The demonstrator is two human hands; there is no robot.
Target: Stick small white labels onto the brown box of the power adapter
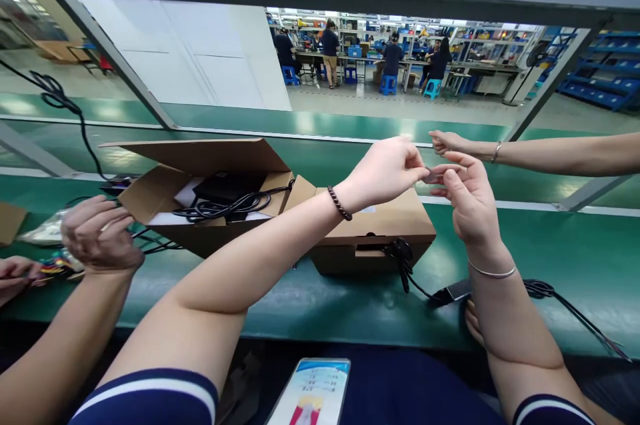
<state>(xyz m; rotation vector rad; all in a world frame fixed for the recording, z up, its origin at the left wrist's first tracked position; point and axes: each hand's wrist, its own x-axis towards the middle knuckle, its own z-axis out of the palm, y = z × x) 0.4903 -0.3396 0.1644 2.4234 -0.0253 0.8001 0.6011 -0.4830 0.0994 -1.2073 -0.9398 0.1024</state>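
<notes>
My left hand (385,170), with a dark bead bracelet, pinches something small over a closed cardboard box (370,218). Thumb and fingers of my right hand (470,202) pinch at the same spot, fingertips almost meeting the left ones. What lies between them is too small to make out. A black plug (399,252) sits at the front of the closed box, its cable running to a black ridged piece (453,292) on the green bench. To the left, an open cardboard box (190,235) holds a black unit (227,186) and a coiled black cable (225,206).
A co-worker's blurred hand (100,232) is beside the open box, with another hand (17,275) near coloured wires (57,265). From the right reaches another person's hand (450,142). Black cables (543,289) lie at right. A metal frame (555,88) stands behind the bench.
</notes>
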